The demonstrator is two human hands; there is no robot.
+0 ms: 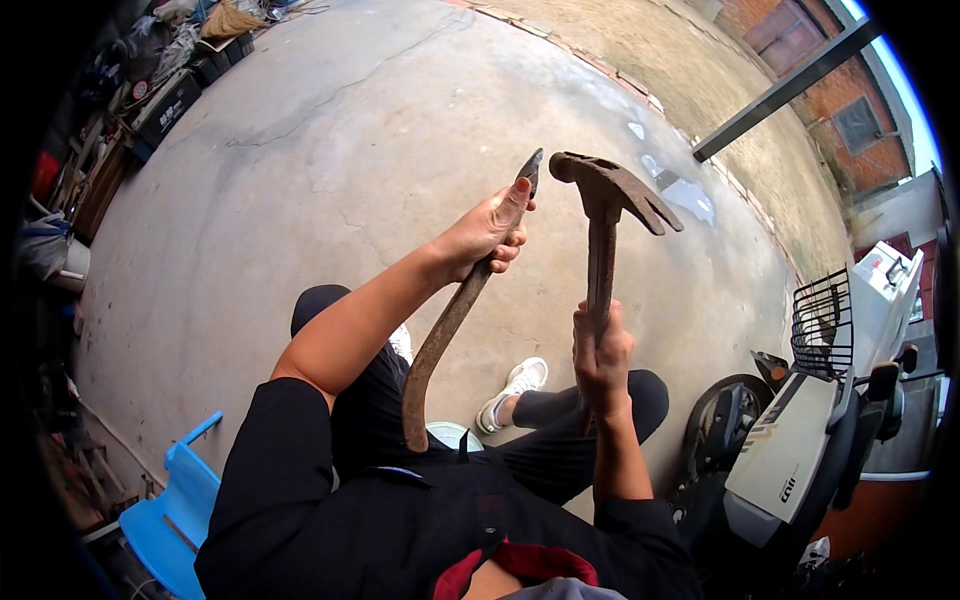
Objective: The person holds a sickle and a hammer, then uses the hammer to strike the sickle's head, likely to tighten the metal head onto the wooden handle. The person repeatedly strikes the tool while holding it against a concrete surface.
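Near its upper end, my left hand (492, 236) is closed round a tool with a curved wooden handle (447, 336). The thumb lies along the tool's dark metal tip, and the handle's lower end bends down toward my lap. The kind of tool is not plain from its short visible head. My right hand (603, 352) grips the handle of a rusty claw hammer (605, 190), held upright. The hammer's striking face points left, near the other tool's tip but apart from it, and its claw points right.
A blue plastic chair (180, 500) stands at lower left. On the right is a white electric scooter (780, 450) with a black wire basket (822, 325). Boxes (165, 110) and clutter line the left wall. A metal post (785, 90) rises from the concrete floor (300, 190) at upper right.
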